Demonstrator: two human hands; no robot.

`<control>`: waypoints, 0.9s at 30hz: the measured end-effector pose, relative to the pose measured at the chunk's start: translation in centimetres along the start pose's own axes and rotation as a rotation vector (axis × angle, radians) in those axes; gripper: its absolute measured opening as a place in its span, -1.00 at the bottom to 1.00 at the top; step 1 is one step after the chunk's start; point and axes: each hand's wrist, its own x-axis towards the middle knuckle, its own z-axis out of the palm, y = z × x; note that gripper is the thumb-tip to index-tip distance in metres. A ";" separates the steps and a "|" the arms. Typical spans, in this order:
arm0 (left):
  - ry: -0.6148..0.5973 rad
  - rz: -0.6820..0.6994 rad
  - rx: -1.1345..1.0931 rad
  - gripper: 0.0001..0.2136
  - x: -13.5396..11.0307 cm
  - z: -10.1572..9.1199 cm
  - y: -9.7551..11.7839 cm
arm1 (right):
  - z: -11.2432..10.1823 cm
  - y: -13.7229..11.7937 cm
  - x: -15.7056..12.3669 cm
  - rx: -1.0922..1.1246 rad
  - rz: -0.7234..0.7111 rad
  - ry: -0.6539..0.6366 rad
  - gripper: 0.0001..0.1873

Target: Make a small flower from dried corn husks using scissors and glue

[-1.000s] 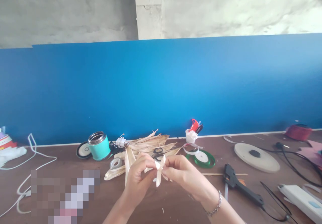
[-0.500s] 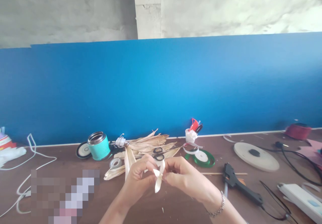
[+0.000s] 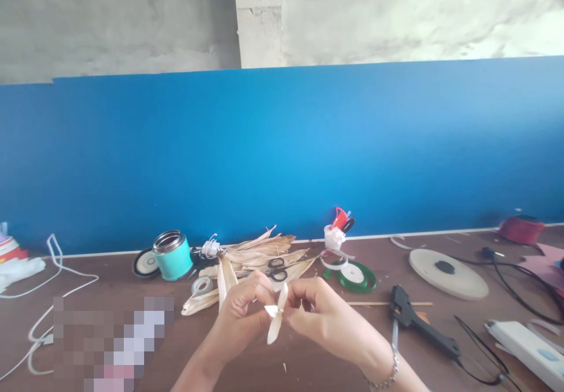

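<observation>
Between my two hands is a small cream flower-like piece with pointed petals, seemingly of dried corn husk. My left hand pinches it from the left with thumb and fingers. From the other side my right hand, a chain bracelet at its wrist, grips it with thumb and curled fingers. Just beyond my hands lie dried corn husks, with black-handled scissors resting on them. A roll of clear tape is beside the husks on the left.
A turquoise thermos jar stands at the left. A green ribbon spool and a white cup with pens are behind my right hand. Farther right are a glue gun, a round lid and a power strip. A blue partition rises behind.
The flower-like piece has turned a little, its lower petal now pointing down and slightly left. My right hand and wrist have shifted slightly; both hands keep their grip.
</observation>
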 end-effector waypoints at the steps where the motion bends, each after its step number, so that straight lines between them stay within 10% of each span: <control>1: 0.006 0.005 0.004 -0.86 0.0 0.0 0.0 | 0.0 -0.1 0.0 -0.001 0.002 0.006 -0.91; 27: 0.141 0.018 0.047 -0.81 0.3 0.1 0.4 | -0.1 0.5 -0.1 0.186 0.003 0.044 -0.70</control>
